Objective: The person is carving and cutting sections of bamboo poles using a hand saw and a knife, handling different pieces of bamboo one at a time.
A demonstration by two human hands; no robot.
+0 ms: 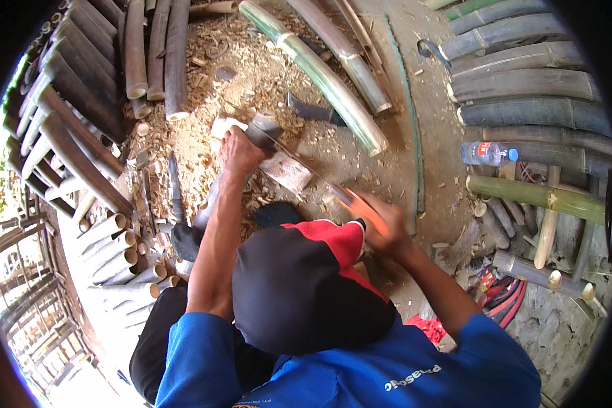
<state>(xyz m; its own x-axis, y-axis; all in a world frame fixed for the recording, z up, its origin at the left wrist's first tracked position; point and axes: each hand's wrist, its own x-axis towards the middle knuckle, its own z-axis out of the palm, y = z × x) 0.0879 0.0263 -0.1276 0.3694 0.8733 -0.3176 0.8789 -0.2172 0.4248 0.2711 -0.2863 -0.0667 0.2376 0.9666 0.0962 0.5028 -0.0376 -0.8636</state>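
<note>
In my right hand (385, 228) is a handsaw with an orange handle (370, 212); my fingers wrap round the handle. The thin saw blade slants up and left, across a short dark bamboo piece (265, 129). My left hand (241, 153) grips this piece beside the blade, its fingers bent over it near a pale end. How far the blade has cut into it is hidden. Just below the blade lies a pale, rough wooden block (287, 172). Both forearms reach forward from blue sleeves, and a black and red cap (306, 285) covers the lower middle of the view.
Wood shavings (204, 75) cover the ground. Long green bamboo (319, 81) lies ahead, near a dark curved piece (313, 110). Cut bamboo tubes (109, 248) stack at left; bamboo lengths (523, 85) line the right, with a plastic bottle (486, 154). A long dark tool (175, 187) lies left.
</note>
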